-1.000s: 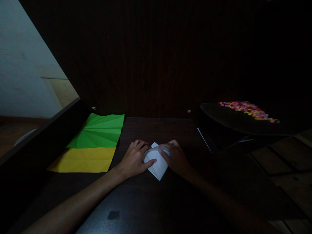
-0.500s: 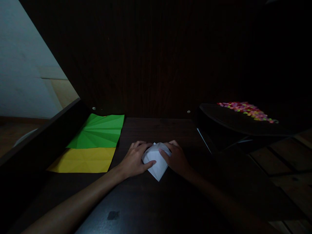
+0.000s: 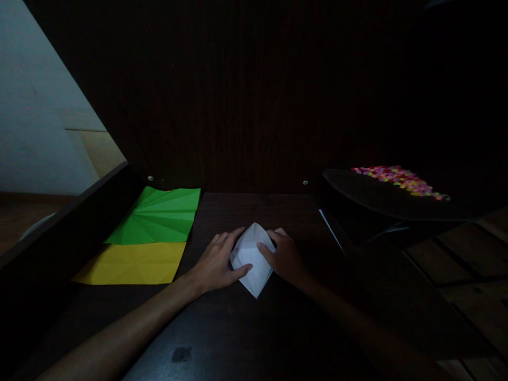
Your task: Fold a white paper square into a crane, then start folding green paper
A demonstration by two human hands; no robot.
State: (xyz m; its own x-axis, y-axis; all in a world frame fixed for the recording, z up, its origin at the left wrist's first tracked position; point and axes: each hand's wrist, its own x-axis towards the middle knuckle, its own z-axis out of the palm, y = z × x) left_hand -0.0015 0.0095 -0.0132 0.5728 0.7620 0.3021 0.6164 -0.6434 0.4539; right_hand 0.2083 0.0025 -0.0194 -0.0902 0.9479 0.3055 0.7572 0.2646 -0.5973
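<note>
Dim room, dark wooden desk [image 3: 246,328] with a tall dark back panel [image 3: 254,95] behind it, and off at the far left a pale wall [image 3: 32,106] catches what little light there is. Moving in from the left, a green creased sheet [image 3: 156,216] lies flat on the desk, and a yellow sheet [image 3: 129,263] sits just in front of it, the two edges touching. Now the left hand [image 3: 216,264], palm down, fingers spread, thumb pressed onto the near left side of the white folded paper [image 3: 252,256]. That paper sits mid-desk, a diamond-like shape with one point aimed at the person and its far tip raised off the wood. Right beside it, the right hand [image 3: 283,256] comes in from the other side, thumb on top of the paper, fingers curled round its right edge, pinching it lightly. Both hands touching the paper, pinning it between them. Further right, a dark raised tray [image 3: 381,198] carries a scatter of small colourful bits [image 3: 399,177], well apart from the hands
</note>
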